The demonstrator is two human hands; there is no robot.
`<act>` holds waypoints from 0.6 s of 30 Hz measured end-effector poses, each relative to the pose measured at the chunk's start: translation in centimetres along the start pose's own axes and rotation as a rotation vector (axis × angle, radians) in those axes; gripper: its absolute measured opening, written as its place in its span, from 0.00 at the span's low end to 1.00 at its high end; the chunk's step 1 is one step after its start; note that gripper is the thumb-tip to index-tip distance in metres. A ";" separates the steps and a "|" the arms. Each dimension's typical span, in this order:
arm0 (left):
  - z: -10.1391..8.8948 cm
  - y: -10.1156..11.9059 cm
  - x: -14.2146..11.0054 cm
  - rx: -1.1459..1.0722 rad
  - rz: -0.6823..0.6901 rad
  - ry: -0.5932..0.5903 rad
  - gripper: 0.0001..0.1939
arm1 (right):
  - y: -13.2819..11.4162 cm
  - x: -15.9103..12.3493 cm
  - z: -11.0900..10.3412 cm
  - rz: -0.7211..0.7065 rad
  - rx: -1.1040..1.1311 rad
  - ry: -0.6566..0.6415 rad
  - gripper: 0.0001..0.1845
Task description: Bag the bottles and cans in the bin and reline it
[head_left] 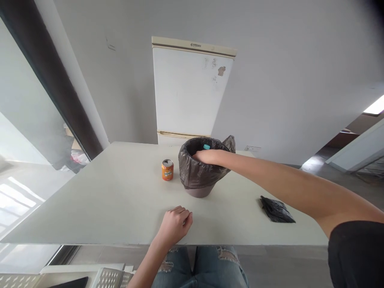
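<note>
A small trash bin [200, 191] stands on the table, lined with a dark plastic bag [196, 172] folded over its rim. My right hand [205, 156] reaches down into the bin, and its fingers are hidden inside. A light blue bottle cap [206, 147] shows in the bin just behind that hand. To the left of the bin, an orange drink can [167, 169] stands upright, apart from both hands. My left hand [175, 222] rests as a loose fist near the table's front edge, with nothing visible in it.
A folded black plastic bag [276, 209] lies on the white table [120, 196] under my right forearm. Behind the table stands a white refrigerator [190, 92] against the grey wall. White perforated baskets [109, 278] sit below the front left edge.
</note>
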State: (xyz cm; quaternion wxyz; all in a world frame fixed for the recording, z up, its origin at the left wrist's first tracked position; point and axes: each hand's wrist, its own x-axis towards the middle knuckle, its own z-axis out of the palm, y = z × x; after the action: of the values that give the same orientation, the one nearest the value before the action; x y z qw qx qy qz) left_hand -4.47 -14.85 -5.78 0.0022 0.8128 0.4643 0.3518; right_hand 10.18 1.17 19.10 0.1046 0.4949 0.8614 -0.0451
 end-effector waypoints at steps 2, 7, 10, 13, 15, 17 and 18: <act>0.0 0.0 0.0 -0.001 -0.002 0.000 0.19 | 0.4 0.1 -0.7 -0.041 -0.016 -0.103 0.12; 0.0 0.1 0.0 -0.007 -0.005 -0.017 0.19 | -0.2 -0.4 -4.6 -0.053 -0.143 0.018 0.10; 0.0 0.1 -0.1 -0.013 -0.009 -0.012 0.19 | -2.1 -0.4 -6.2 -0.083 -0.162 0.287 0.13; 0.0 0.1 -0.1 -0.010 -0.013 -0.014 0.19 | -4.9 1.3 -6.0 -0.249 -0.107 0.357 0.13; 0.1 0.1 -0.1 -0.006 -0.015 -0.020 0.18 | -7.0 3.3 -4.9 -0.331 -0.115 0.292 0.15; 0.1 0.0 -0.2 -0.004 -0.018 -0.027 0.18 | -8.9 5.5 -3.6 -0.387 -0.169 0.189 0.15; 0.2 -0.1 -0.3 -0.004 -0.022 -0.030 0.18 | -9.7 6.6 -3.0 -0.401 -0.194 0.122 0.14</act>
State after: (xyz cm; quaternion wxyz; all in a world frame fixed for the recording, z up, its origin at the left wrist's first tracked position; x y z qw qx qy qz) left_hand -4.52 -14.96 -6.11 0.0148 0.8128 0.4725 0.3405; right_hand -1.76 2.39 20.24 0.0884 0.3033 0.9475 0.0483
